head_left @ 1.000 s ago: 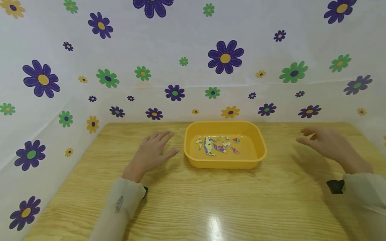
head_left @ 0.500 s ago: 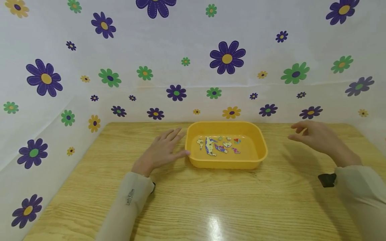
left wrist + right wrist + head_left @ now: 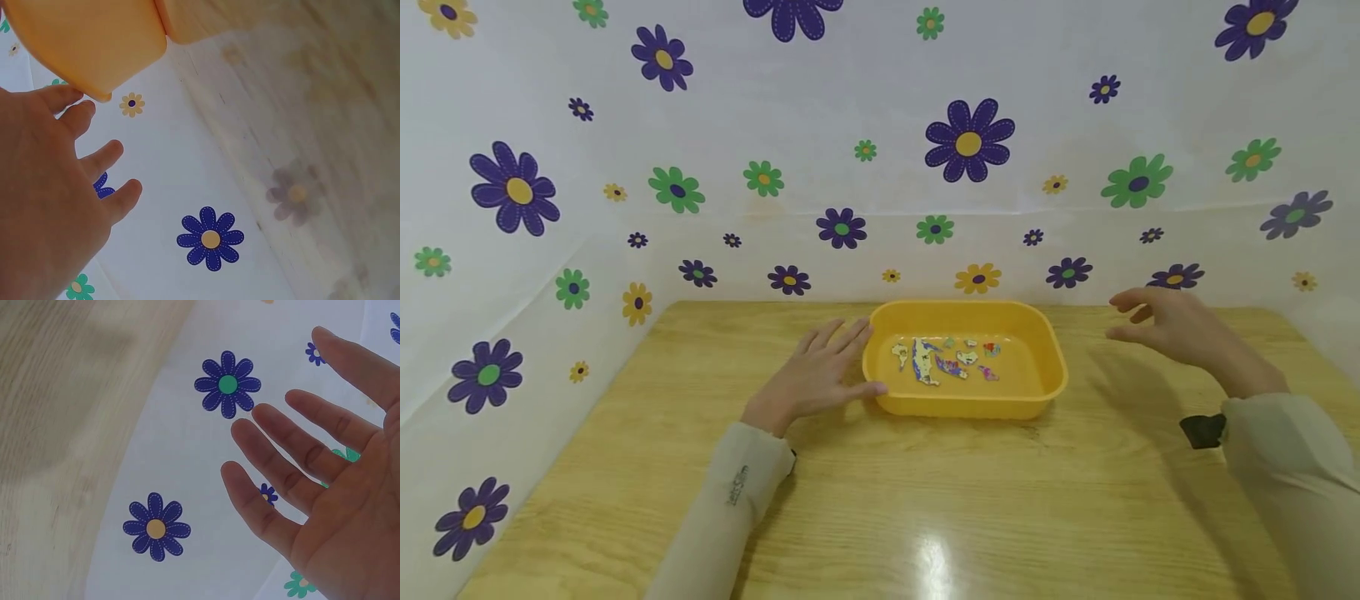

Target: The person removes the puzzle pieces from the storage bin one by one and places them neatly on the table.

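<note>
Head view: yellow rectangular plastic tray (image 3: pixel 962 407) on wood-grain table (image 3: pixel 970 500), flat multicoloured pieces (image 3: pixel 922 364) inside. Bare left hand (image 3: pixel 812 375), short of the tray a second ago, now touches its left rim, fingers spread; bare right hand (image 3: pixel 1180 329) has moved nearer. Left wrist view: fingertips at the rim. Right wrist view: fingers apart.

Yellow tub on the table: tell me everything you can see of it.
The yellow tub looks like smooth plastic, roughly rectangular with rounded corners, a lipped rim and no lid. It sits upright on the wood-look table, toward the far edge. Several small, multicoloured pieces lie spread on its floor. The left hand appears to touch its left rim.
</note>
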`<action>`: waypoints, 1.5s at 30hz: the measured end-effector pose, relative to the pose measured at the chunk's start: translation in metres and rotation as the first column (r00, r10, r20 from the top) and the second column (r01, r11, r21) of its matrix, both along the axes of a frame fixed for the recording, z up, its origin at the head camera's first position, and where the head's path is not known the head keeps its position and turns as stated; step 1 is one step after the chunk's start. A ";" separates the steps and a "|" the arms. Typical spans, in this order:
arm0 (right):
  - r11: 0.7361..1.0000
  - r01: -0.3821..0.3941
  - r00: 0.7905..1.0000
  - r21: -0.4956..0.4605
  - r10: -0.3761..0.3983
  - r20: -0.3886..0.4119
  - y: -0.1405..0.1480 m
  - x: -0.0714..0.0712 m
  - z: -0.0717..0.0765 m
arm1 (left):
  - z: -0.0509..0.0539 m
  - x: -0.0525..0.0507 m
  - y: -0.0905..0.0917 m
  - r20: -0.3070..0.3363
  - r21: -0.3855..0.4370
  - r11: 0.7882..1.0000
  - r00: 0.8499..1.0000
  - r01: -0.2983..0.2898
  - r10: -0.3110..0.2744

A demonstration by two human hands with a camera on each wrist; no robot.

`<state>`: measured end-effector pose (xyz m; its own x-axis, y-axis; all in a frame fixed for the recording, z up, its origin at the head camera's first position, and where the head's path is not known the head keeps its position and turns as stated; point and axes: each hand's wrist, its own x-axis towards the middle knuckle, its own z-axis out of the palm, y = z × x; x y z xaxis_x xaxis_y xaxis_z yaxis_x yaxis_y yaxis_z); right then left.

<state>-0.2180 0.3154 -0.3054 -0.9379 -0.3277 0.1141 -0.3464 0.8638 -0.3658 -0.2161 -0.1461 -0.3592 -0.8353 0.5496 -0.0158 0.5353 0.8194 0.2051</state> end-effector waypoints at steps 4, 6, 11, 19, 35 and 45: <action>1.000 0.013 0.999 -0.013 -0.012 0.036 -0.005 -0.002 0.003 | 0.000 -0.003 0.003 0.028 0.005 1.000 1.000 0.006 -0.006; 1.000 0.015 0.998 -0.026 -0.014 0.054 -0.009 -0.003 0.003 | 0.000 -0.003 0.004 0.039 0.005 1.000 0.999 0.004 -0.004; 0.998 -0.030 0.999 -0.051 0.031 0.035 -0.021 -0.007 0.005 | -0.002 -0.005 0.004 0.060 0.031 0.999 0.998 -0.006 0.004; 0.996 -0.072 0.997 -0.044 0.073 0.027 -0.041 -0.012 0.011 | 0.001 -0.005 0.004 0.073 0.051 0.999 0.997 0.001 -0.005; 0.985 -0.160 0.982 -0.068 0.166 0.088 -0.067 -0.018 0.011 | 0.001 -0.003 0.003 0.081 0.073 0.997 0.997 0.010 -0.016; 0.975 -0.207 0.966 -0.086 0.218 0.138 -0.079 -0.022 0.009 | 0.002 -0.002 0.002 0.085 0.082 0.997 0.996 0.011 -0.018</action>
<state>-0.2399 0.2367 -0.2963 -0.8558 -0.5172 0.0112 -0.4575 0.7464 -0.4833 -0.2182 -0.1437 -0.3573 -0.8249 0.5638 -0.0417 0.5243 0.7905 0.3166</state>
